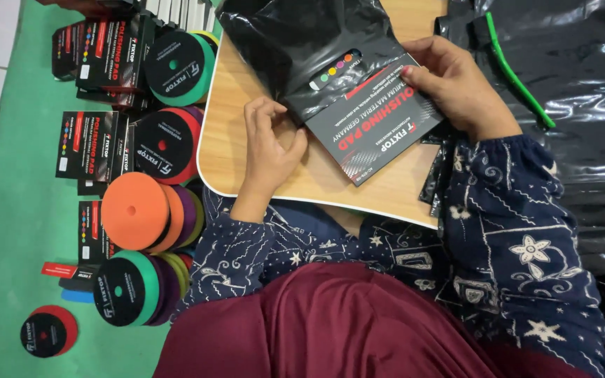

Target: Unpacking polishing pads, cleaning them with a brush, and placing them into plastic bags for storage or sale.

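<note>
Head view, looking down. We see a flat, dark cardboard box (376, 129) with a glossy printed face, half inside a crinkled black plastic bag (302, 49). Both lie on a small table (236, 150) of pale wood grain with rounded, white-edged corners. The right hand (456, 84) pinches the box's upper corner between thumb and fingers. The left hand (269, 143) has its curled fingers closed on the bag's lower edge, just beside the box. Both sleeves are of dark blue patterned cloth. More shiny black plastic sheeting (582, 105) lies to the right, with a thin green strip (516, 73) across it. To the left, on a green floor (8, 210), stand round foam pads (136, 210) in orange, green, purple and red, stacked on edge among matching boxes (85, 143).
</note>
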